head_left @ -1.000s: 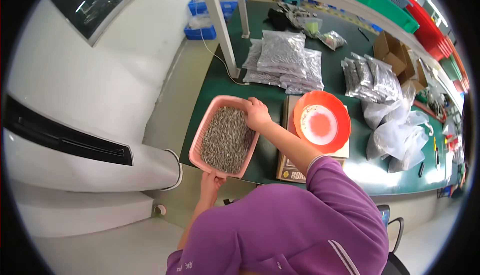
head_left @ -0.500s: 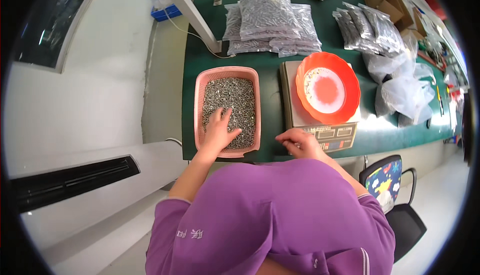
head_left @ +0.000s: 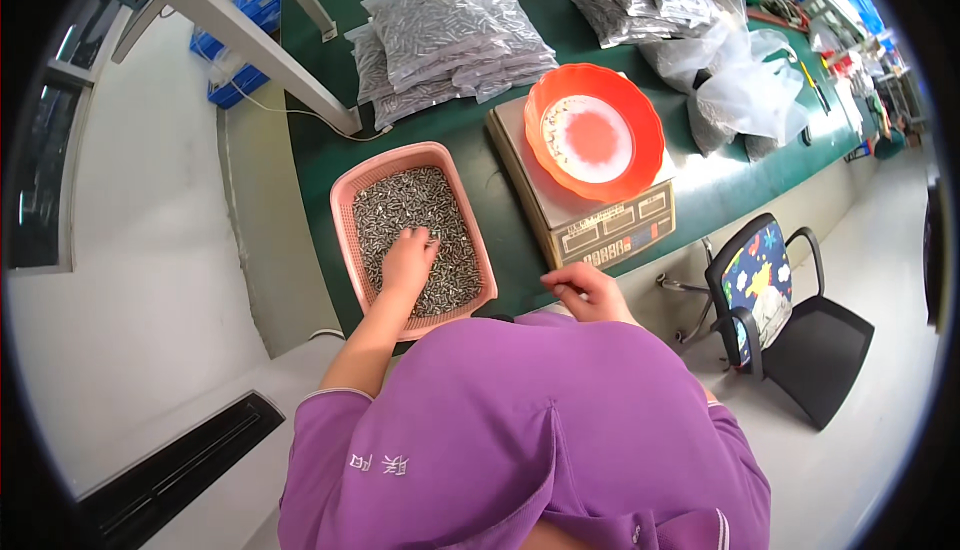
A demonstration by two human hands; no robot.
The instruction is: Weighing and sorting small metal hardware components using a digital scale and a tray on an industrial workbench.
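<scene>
A person in a purple top stands at the near edge of a green table (head_left: 330,165), the left hand (head_left: 408,262) spread palm-down in a pink basket (head_left: 345,212) of small metal pins (head_left: 410,200), fingers loosely curled into the pile as if gathering a handful. The right hand (head_left: 588,290), half-closed with fingers bent, rests at the table's edge just below a weighing scale (head_left: 600,225) carrying an orange bowl (head_left: 640,120); whether it holds anything cannot be told. Scooping appears under way, and lifting a portion cleanly would call for a firmer close.
</scene>
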